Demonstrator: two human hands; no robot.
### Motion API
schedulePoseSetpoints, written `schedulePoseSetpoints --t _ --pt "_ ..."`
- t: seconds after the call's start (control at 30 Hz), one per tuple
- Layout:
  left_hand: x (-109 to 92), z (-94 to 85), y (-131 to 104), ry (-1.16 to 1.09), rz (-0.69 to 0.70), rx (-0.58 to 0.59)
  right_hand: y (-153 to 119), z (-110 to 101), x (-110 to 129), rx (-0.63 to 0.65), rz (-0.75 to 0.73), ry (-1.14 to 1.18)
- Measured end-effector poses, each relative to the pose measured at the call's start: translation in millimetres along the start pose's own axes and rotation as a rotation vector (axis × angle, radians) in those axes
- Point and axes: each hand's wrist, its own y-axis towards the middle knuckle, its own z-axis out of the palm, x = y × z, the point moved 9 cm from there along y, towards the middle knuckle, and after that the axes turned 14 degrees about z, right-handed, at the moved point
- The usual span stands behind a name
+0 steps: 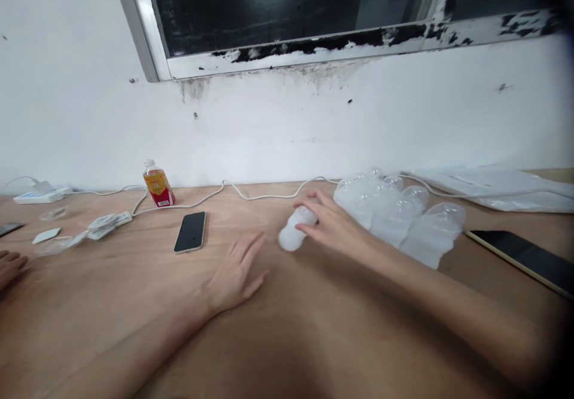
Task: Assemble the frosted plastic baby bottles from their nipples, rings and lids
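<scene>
My right hand (329, 222) has its thumb and fingers closed on a white rounded plastic piece (292, 236), shaped like two joined discs, just above or on the wooden table (251, 339). The fingers cover part of its upper end. My left hand (237, 273) lies on the wood with its fingers stretched out, left of that piece and apart from it, holding nothing. Right of my right hand lies a group of clear and frosted plastic pieces (399, 213) with domed ends, overlapping one another. My right forearm passes in front of them.
A phone (190, 232) and a drink bottle (159, 185) stand left of my hands. A white cable (264, 197) runs along the wall. Small packets (102, 225) lie farther left, near another person's hand (9, 267). A dark tablet-like device (527, 258) and plastic sheeting (493, 189) are at right.
</scene>
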Motion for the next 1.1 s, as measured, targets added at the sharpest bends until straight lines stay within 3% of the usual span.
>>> schedulePoseSetpoints --t 0.07,0.2,0.33,0.53,0.7,0.83,0.93,1.0,1.07,1.1 --pt "3 -6.3 3 0.093 -0.082 -0.078 -17 18 5 0.049 0.071 0.194" --pt "-4 11.8 17 0.173 -0.032 0.12 -49 60 10 0.197 0.168 0.366" --pt "-1 13.5 18 0.192 -0.019 0.236 -58 70 20 0.284 0.071 0.407" --pt "3 4.0 16 0.113 -0.057 0.248 -55 56 29 0.237 -0.09 0.396" --pt "14 0.2 12 0.066 -0.168 0.222 -60 32 53 0.099 -0.476 0.123" --pt "16 2.9 13 -0.033 -0.179 0.169 -67 21 65 -0.021 -0.675 -0.015" --pt "19 4.9 12 -0.125 -0.146 0.14 -72 20 63 -0.091 -0.716 -0.05" --pt "31 0.5 7 -0.182 -0.174 0.09 -73 12 56 -0.131 -0.718 -0.024" --pt "53 -10.4 -3 -0.195 -0.275 -0.001 -65 -7 44 -0.205 -0.627 0.02" --pt "65 -16.9 -8 -0.159 -0.331 -0.042 -55 -20 34 -0.263 -0.511 0.029"
